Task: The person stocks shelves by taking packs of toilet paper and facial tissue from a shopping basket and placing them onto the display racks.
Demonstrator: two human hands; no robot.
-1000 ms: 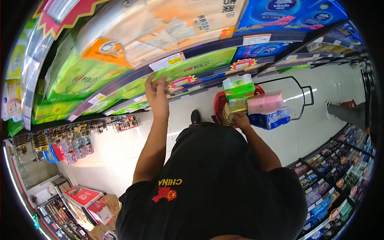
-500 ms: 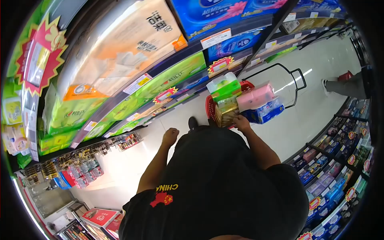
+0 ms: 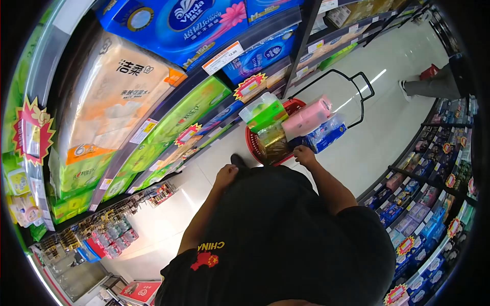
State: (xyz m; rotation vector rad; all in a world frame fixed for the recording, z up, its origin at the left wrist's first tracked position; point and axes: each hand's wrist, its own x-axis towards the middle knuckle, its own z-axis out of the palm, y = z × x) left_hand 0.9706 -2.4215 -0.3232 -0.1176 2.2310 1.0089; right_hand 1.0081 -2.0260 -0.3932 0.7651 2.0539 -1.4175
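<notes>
A red shopping basket (image 3: 250, 148) with a long black pull handle (image 3: 363, 97) stands on the floor in front of me. It is loaded with a green-and-white tissue pack (image 3: 267, 115), a gold pack (image 3: 272, 141), a pink pack (image 3: 308, 118) and a blue pack (image 3: 327, 135). My right hand (image 3: 304, 156) is closed, right by the basket's near edge and the blue pack; what its fingers hold, if anything, is hidden. Beside my body, my left hand (image 3: 226, 176) has its fingers curled in, with nothing visible in them.
On the left, shelves hold orange tissue packs (image 3: 115, 97), blue Vinda packs (image 3: 191, 25) and green packs (image 3: 173, 127). More stocked shelves (image 3: 413, 214) line the right. A person's leg (image 3: 434, 88) and another red basket (image 3: 429, 72) are farther up the aisle.
The view has shifted, so the basket and its packs appear farther left and the blue Vinda packs show more fully. My left hand has come slightly closer to my body.
</notes>
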